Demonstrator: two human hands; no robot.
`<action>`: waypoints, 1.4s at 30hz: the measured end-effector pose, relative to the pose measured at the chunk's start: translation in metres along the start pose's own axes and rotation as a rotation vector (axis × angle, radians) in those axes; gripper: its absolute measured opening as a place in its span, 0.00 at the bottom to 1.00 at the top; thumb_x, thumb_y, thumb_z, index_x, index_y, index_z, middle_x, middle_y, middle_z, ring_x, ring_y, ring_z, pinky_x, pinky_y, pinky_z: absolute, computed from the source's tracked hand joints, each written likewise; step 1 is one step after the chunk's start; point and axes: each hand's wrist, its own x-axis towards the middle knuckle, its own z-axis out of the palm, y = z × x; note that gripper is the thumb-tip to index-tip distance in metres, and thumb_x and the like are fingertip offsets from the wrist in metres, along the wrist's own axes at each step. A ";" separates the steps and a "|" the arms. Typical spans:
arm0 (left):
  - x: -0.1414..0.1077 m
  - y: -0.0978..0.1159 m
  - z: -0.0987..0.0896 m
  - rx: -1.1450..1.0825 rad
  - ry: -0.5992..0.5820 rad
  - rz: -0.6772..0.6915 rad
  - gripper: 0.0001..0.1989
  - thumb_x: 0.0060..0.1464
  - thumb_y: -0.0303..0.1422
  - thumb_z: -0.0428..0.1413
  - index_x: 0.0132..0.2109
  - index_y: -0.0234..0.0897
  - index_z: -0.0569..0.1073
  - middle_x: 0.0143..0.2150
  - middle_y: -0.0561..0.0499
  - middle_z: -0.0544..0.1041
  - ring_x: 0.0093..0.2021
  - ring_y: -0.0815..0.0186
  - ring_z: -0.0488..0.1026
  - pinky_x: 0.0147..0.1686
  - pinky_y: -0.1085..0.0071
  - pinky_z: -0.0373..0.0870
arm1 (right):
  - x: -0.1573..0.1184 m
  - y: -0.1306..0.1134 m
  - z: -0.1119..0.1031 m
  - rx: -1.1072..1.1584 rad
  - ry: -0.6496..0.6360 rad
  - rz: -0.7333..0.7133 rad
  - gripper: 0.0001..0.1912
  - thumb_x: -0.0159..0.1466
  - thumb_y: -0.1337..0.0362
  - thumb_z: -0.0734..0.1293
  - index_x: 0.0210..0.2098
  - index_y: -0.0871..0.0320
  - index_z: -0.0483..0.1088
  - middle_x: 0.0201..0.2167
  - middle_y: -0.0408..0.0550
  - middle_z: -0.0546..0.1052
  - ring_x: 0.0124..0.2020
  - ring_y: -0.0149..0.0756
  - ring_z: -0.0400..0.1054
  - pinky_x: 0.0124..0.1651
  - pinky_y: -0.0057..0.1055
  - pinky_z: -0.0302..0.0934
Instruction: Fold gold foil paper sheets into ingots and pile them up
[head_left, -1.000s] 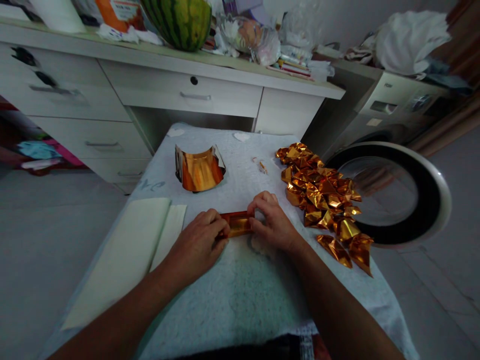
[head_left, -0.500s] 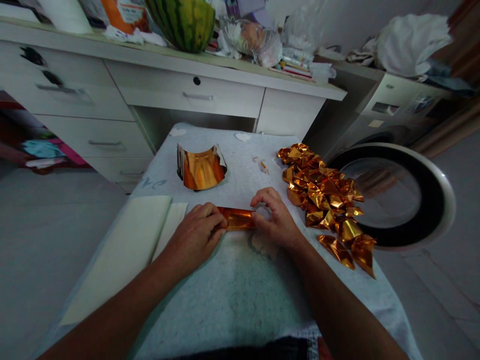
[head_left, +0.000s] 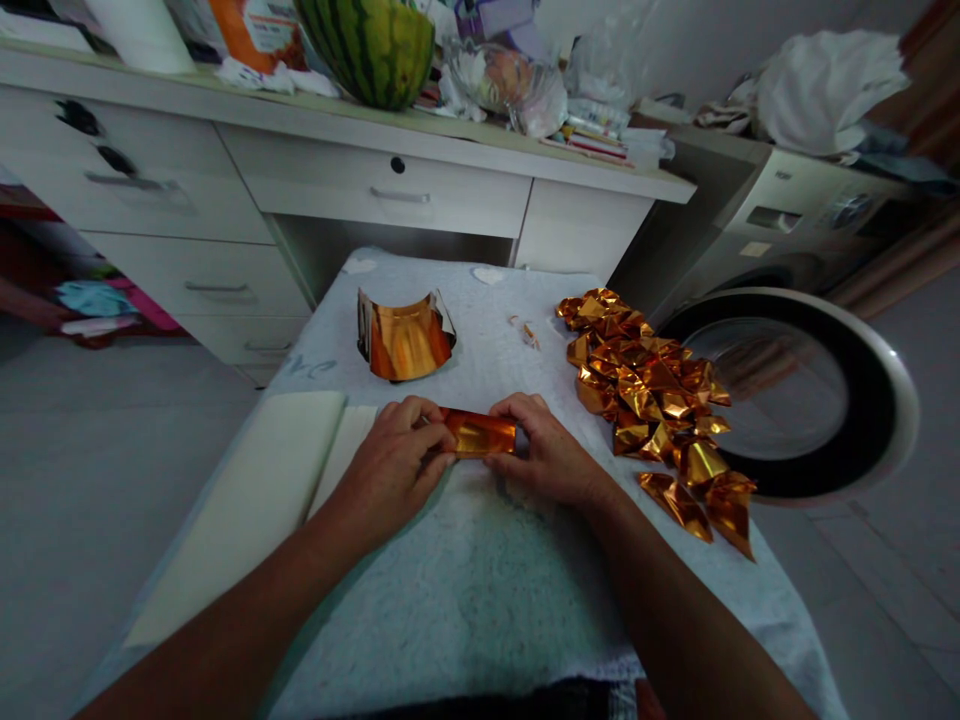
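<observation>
A narrow folded strip of shiny copper-gold foil paper [head_left: 484, 433] lies between my hands, low over the cloth. My left hand [head_left: 401, 450] pinches its left end, thumb below and fingers curled above. Around the right end is my right hand [head_left: 544, 450], fingertips at the upper edge and thumb at the lower edge. Behind the strip stands a curved stack of foil sheets [head_left: 409, 340], its sides bent up. To the right a heap of folded foil pieces [head_left: 645, 385] spreads along the table edge.
Pale folded paper [head_left: 240, 500] lies at the left of the cloth-covered table [head_left: 480, 600]. Small scraps [head_left: 526, 331] rest near the middle. A white drawer desk [head_left: 457, 190] with a cut watermelon [head_left: 375, 50] stands beyond. The open washing machine door [head_left: 892, 400] juts out at the right.
My right hand has closed in on the strip's right end, its raised fingers coming down to the upper edge. The left hand keeps its pinch. The view has shifted slightly.
</observation>
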 end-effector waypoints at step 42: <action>0.007 0.011 -0.007 -1.129 0.248 -0.540 0.15 0.58 0.39 0.53 0.50 0.39 0.71 0.40 0.48 0.80 0.39 0.61 0.77 0.42 0.62 0.73 | 0.003 -0.003 0.015 1.156 0.052 0.328 0.14 0.53 0.64 0.73 0.40 0.58 0.77 0.37 0.47 0.81 0.37 0.37 0.74 0.49 0.38 0.65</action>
